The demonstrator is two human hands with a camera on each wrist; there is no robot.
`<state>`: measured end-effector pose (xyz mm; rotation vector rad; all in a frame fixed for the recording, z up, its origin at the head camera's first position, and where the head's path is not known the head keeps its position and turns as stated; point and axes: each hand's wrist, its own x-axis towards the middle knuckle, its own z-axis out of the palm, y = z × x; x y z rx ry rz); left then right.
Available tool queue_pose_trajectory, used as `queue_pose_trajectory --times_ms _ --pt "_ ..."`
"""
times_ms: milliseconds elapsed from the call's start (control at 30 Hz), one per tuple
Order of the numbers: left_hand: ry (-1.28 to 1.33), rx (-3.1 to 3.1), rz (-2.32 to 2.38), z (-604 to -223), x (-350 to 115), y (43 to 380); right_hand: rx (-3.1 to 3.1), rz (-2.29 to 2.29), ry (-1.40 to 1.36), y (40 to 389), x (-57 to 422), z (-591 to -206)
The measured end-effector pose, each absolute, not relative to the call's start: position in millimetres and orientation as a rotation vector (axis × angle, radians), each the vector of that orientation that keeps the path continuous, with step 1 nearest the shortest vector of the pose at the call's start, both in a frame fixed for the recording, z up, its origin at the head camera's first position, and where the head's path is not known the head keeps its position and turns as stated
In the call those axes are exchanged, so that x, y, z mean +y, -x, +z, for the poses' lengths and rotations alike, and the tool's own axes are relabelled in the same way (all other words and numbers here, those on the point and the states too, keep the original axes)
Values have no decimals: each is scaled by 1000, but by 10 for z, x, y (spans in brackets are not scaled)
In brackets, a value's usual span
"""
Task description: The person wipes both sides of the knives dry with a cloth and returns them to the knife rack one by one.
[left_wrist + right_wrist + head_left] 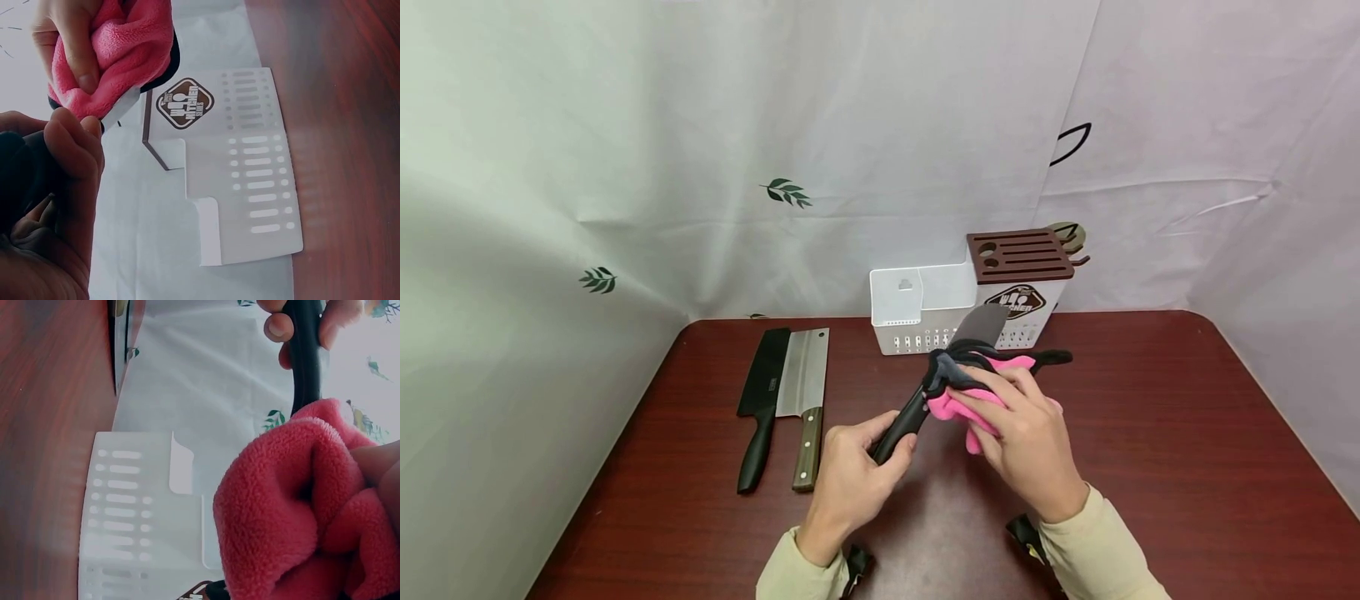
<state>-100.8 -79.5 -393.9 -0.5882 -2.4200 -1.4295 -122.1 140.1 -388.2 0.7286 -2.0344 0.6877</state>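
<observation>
My left hand (853, 483) grips the black handle of a knife (901, 427), which slants up to the right above the table. The grey end of its blade (983, 323) shows past a pink and black cloth (951, 407). With my right hand (1030, 437) I pinch that cloth around the blade, close to the handle. Thick pink folds of the cloth (269, 506) fill much of the right wrist view and hide most of the blade. In the left wrist view, the right thumb presses into the pink cloth (134, 44).
A black cleaver (763, 383) and a steel cleaver (807, 375) with a wood-look handle lie side by side at left. At the back stands a white knife holder (925, 312) with a slotted brown top (1022, 258). Behind the dark red table (1150, 433) hangs white fabric (850, 125).
</observation>
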Motion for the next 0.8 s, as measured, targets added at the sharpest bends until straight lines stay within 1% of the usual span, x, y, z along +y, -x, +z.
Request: queue_pose_trajectory --times_ms 367,800 --pt "680 -2420 -1352 -3944 -784 1006 -2047 672 -626 1224 1468 -3852" --pt "728 -2401 -1312 -3953 -787 999 -2013 725 -531 1249 1505 -3868"
